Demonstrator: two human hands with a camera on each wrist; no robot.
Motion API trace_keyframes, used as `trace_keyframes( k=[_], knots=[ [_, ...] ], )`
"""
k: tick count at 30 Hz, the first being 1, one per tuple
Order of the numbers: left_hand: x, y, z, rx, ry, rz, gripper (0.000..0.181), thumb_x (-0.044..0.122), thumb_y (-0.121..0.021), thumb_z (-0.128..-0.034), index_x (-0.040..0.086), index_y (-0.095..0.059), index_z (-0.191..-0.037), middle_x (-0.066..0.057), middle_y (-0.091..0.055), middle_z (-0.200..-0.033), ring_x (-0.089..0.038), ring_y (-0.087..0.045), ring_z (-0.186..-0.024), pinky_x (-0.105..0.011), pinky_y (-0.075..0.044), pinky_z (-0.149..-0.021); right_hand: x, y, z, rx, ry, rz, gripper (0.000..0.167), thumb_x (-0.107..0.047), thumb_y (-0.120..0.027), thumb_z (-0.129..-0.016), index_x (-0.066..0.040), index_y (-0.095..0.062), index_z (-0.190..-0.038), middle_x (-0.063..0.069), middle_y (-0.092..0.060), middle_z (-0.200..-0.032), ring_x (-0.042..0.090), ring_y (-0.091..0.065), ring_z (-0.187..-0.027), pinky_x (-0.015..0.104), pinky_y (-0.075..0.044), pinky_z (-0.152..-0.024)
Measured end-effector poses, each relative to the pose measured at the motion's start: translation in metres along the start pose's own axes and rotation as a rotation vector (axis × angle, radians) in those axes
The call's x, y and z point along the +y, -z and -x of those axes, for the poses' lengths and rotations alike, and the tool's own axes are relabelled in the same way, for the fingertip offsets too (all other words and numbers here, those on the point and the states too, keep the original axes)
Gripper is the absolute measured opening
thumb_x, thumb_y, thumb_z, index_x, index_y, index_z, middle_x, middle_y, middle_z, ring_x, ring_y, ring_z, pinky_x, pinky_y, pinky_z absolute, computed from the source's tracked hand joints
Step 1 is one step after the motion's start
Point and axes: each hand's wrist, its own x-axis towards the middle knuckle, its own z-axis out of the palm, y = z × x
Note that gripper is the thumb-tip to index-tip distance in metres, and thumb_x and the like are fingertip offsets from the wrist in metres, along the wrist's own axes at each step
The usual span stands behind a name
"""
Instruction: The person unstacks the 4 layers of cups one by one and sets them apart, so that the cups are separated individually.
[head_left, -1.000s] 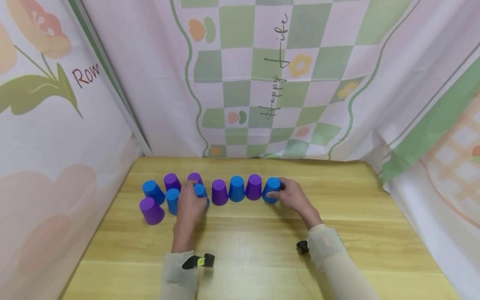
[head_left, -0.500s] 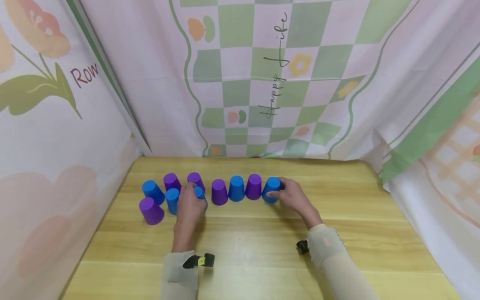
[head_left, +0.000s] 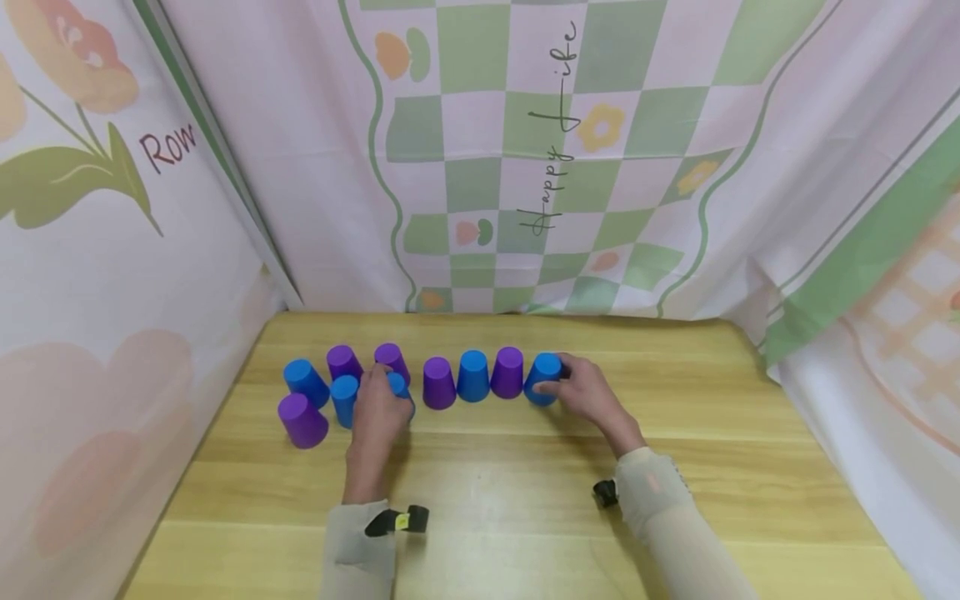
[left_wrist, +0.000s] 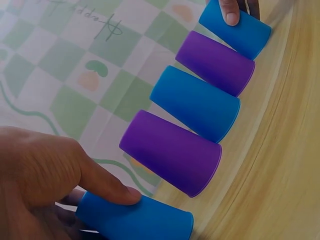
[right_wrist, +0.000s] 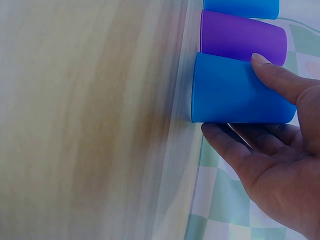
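Blue and purple plastic cups stand upside down in a row. My left hand (head_left: 380,408) grips a blue cup (left_wrist: 140,219), its thumb lying along the cup's side in the left wrist view. To that cup's right are a purple cup (head_left: 439,385), a blue cup (head_left: 473,377) and another purple cup (head_left: 507,373). At the row's right end my right hand (head_left: 588,392) holds a blue cup (right_wrist: 237,92) between thumb and fingers. Its rim is down at the table. In the head view, my left hand partly hides its own cup.
Left of my left hand stand two blue cups (head_left: 306,383) (head_left: 345,402) and purple cups (head_left: 303,422) (head_left: 344,363). Another purple cup (head_left: 390,362) is just behind that hand. The wooden table (head_left: 480,500) meets a checked curtain (head_left: 547,208) at its back.
My left hand has shifted slightly left with its blue cup, widening the gap to the purple cup beside it. My right hand has stayed in place.
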Motion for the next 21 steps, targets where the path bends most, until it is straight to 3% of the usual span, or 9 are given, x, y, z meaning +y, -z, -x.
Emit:
trace_keyframes(
  k=[14,21],
  knots=[
    [0.005,0.005,0.003,0.001,0.007,0.039,0.062,0.001,-0.070,-0.0915,0.001,-0.047,-0.149,-0.023,-0.051,-0.144,-0.043,-0.054,-0.133,-0.062,-0.047,-0.114,0.001,-0.001,-0.001,-0.008,-0.004,-0.013,0.057,-0.031,-0.080,-0.094,-0.001,-0.063,-0.139,0.023,-0.068,-0.135,0.042,-0.065,-0.125,0.057,-0.056,-0.104],
    [0.009,0.012,0.006,0.023,-0.028,0.045,0.058,0.006,-0.070,-0.0942,0.000,-0.049,-0.148,-0.024,-0.053,-0.145,-0.043,-0.052,-0.136,-0.060,-0.046,-0.115,0.000,0.000,0.000,-0.008,0.004,-0.002,0.059,-0.030,-0.080,-0.094,0.001,-0.062,-0.140,0.026,-0.067,-0.136,0.044,-0.064,-0.126,0.058,-0.055,-0.104]
  ],
)
